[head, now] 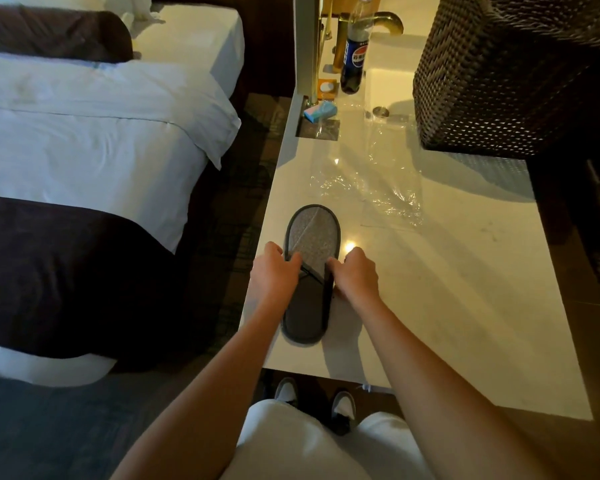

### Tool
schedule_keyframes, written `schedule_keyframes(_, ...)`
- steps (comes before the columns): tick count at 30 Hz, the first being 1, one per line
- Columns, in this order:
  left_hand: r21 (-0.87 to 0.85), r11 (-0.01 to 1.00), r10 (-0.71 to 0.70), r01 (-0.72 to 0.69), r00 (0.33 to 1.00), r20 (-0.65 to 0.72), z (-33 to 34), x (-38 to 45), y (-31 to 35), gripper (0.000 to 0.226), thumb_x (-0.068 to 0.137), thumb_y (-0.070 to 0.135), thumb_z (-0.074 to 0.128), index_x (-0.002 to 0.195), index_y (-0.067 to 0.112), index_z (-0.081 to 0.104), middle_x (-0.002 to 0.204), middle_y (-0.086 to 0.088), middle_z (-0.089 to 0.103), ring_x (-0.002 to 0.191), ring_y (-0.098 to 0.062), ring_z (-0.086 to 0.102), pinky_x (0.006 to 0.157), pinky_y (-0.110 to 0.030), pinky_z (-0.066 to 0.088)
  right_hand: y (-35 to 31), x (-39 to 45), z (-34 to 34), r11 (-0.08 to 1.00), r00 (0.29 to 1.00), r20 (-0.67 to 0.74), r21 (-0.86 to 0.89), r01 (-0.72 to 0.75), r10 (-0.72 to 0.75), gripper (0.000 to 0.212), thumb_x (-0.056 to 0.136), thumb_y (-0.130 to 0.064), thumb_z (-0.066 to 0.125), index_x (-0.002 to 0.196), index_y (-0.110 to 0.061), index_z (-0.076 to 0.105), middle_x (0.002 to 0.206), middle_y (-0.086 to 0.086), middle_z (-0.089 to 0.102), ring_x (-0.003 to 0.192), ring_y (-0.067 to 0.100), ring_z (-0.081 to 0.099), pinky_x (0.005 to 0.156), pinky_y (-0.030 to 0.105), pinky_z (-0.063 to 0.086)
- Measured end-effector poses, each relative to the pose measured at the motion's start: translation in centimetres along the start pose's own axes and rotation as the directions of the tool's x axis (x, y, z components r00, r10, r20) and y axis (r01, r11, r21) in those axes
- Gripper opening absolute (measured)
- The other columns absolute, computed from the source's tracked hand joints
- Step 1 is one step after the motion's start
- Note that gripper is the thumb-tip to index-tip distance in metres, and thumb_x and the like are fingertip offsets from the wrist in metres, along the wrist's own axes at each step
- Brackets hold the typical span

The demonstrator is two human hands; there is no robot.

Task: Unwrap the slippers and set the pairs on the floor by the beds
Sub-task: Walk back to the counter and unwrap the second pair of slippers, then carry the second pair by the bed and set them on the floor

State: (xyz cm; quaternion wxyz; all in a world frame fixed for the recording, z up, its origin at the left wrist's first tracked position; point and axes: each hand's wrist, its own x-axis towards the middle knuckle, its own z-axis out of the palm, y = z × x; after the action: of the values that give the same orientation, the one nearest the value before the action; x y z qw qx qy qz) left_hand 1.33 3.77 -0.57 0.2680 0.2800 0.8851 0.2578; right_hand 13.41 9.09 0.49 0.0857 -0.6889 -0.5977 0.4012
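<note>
A grey slipper pair (pixel 311 237) lies stacked flat on the white counter (pixel 447 306), toe pointing away from me, out of its wrapper. My left hand (pixel 274 275) pinches the left edge of the slipper's upper at mid-length. My right hand (pixel 355 275) pinches the right edge opposite. The dark heel half shows between my wrists. A clear plastic wrapper (pixel 378 181) lies crumpled and empty on the counter beyond the slippers.
Two white beds (pixel 84 126) with dark runners stand to the left across a strip of dark carpet (pixel 236 216). On the counter's far end are a cola bottle (pixel 354 53), a blue tissue pack (pixel 321 110) and a woven basket (pixel 499 74). My shoes (pixel 314 400) show below the counter edge.
</note>
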Motion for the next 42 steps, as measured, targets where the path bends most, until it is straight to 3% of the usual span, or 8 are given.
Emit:
schedule_keyframes(3,0.103,0.995,0.013,-0.013,1.000,-0.004,0.8,-0.2,0.0,0.029,0.086,0.050,0.059,0.095,0.023,0.053,0.080,0.003,0.057,0.063,-0.009,0.053,0.053,-0.031,0.046,-0.6,-0.4,0.7,0.997,0.999,-0.032,-0.074,-0.005,0.002,0.047,0.092,-0.039,0.065,0.120,-0.004,0.053,0.115,0.016,0.065,0.107,0.036,0.064,0.068,0.031,0.038)
schedule_keyframes(7,0.072,0.996,-0.048,0.047,0.999,0.007,0.8,0.1,0.4,0.030,0.084,0.048,0.066,0.090,0.021,0.055,0.077,0.001,0.060,0.063,-0.012,0.055,0.052,-0.031,0.044,-0.4,-0.2,1.1,0.997,0.998,-0.058,-0.075,-0.008,0.003,0.049,0.089,-0.038,0.068,0.120,-0.004,0.051,0.118,0.016,0.065,0.108,0.036,0.064,0.069,0.032,0.039)
schedule_keyframes(12,-0.094,0.991,-0.085,0.095,0.991,0.103,0.5,0.5,0.3,0.031,0.081,0.042,0.074,0.076,0.013,0.065,0.068,-0.002,0.065,0.057,-0.014,0.059,0.051,-0.026,0.045,0.9,0.3,1.1,0.997,0.999,-0.013,0.072,-0.038,0.039,0.040,0.086,-0.042,0.070,0.101,-0.008,0.056,0.084,0.004,0.055,0.083,0.028,0.059,0.058,0.028,0.034)
schedule_keyframes(17,-0.330,0.936,-0.074,0.123,0.985,0.157,0.2,-1.8,-0.3,0.028,0.084,0.031,0.074,0.098,0.008,0.068,0.079,-0.003,0.068,0.071,-0.013,0.065,0.056,-0.024,0.050,2.7,-0.5,-0.1,0.977,0.997,0.081,0.212,-0.005,-0.012,0.041,0.085,-0.040,0.069,0.063,-0.015,0.045,0.059,0.001,0.042,0.055,0.017,0.042,0.051,0.028,0.031)
schedule_keyframes(21,-0.476,0.868,-0.044,0.143,0.976,0.213,-0.6,-4.7,-1.5,0.029,0.088,0.027,0.070,0.110,0.012,0.059,0.097,-0.002,0.066,0.087,-0.011,0.064,0.067,-0.022,0.052,4.1,-3.1,-1.5,0.939,0.984,0.164,0.343,0.003,-0.063,0.030,0.089,-0.037,0.066,0.074,-0.013,0.055,0.068,0.005,0.053,0.064,0.018,0.052,0.059,0.031,0.044)
schedule_keyframes(24,-0.573,0.800,-0.036,0.176,0.969,0.246,-1.6,-6.7,-1.9,0.030,0.089,0.025,0.068,0.114,0.011,0.060,0.103,-0.008,0.068,0.095,-0.018,0.068,0.082,-0.033,0.059,4.9,-4.7,-2.4,0.908,0.967,0.239,0.419,-0.019,-0.090,0.026,0.091,-0.035,0.065,0.083,-0.010,0.060,0.078,0.009,0.064,0.075,0.023,0.064,0.069,0.039,0.058)
schedule_keyframes(29,-0.647,0.734,-0.046,0.205,0.966,0.253,-3.1,-9.0,-2.8,0.031,0.089,0.023,0.069,0.116,0.010,0.060,0.102,-0.007,0.070,0.093,-0.019,0.072,0.082,-0.038,0.062,5.3,-6.6,-2.5,0.896,0.942,0.304,0.443,-0.009,-0.140,0.023,0.091,-0.035,0.065,0.103,-0.015,0.064,0.100,0.007,0.070,0.092,0.021,0.069,0.078,0.040,0.062)
schedule_keyframes(42,-0.689,0.703,-0.104,0.175,0.984,0.144,-6.7,-7.0,-8.1,0.023,0.087,0.024,0.071,0.107,0.016,0.066,0.091,-0.005,0.076,0.081,-0.014,0.076,0.071,-0.032,0.062,0.8,-8.6,1.3,0.869,0.911,0.356,0.494,0.004,-0.207,0.022,0.092,-0.030,0.065,0.109,-0.015,0.064,0.100,0.006,0.073,0.093,0.020,0.072,0.077,0.035,0.062)
